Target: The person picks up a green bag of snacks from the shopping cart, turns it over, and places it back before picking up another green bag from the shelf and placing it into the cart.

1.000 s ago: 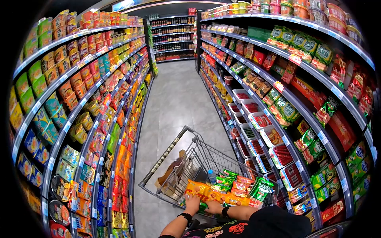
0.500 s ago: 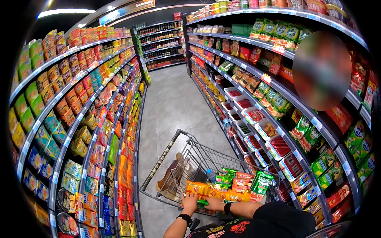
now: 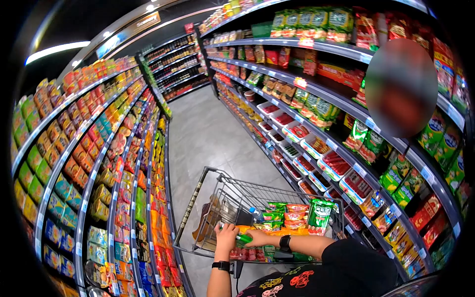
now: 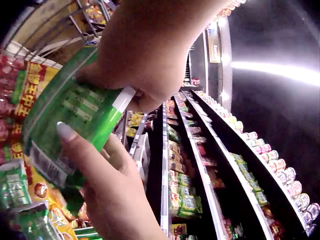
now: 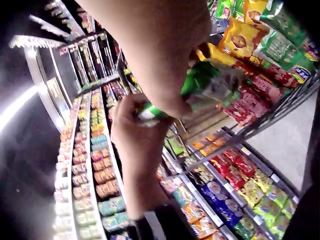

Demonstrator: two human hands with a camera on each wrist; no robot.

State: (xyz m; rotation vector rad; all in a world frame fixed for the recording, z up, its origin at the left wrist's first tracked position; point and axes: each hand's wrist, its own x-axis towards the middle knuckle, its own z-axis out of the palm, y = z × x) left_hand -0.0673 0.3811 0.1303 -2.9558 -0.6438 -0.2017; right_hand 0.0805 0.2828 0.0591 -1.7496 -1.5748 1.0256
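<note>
Between both hands is a green plastic snack packet (image 3: 243, 240), over the near end of the wire shopping cart (image 3: 269, 184). My left hand (image 3: 226, 236) grips one side of it, and my right hand (image 3: 255, 238) holds the other. The left wrist view shows the packet (image 4: 75, 107) printed with dark text, a thumb of the right hand (image 4: 117, 185) lying across it. Under and beyond the hands lie orange-yellow packets (image 3: 297, 231), red packs (image 3: 247, 254), a large green bag (image 3: 320, 217) and a clear water bottle (image 3: 256, 214).
Shelves of cup and bag noodles (image 3: 64, 158) line the left. Along the right, shelves carry snack bags (image 3: 311, 22) and white-rimmed trays (image 3: 334, 163). Grey floor (image 3: 198, 133) runs between them to shelves of bottles (image 3: 175, 67). A brown bag-like thing (image 3: 203, 225) shows through the cart's side.
My head view has turned to the right and tilted. Both hands have come up from the orange-yellow packets, and the green packet now shows between them.
</note>
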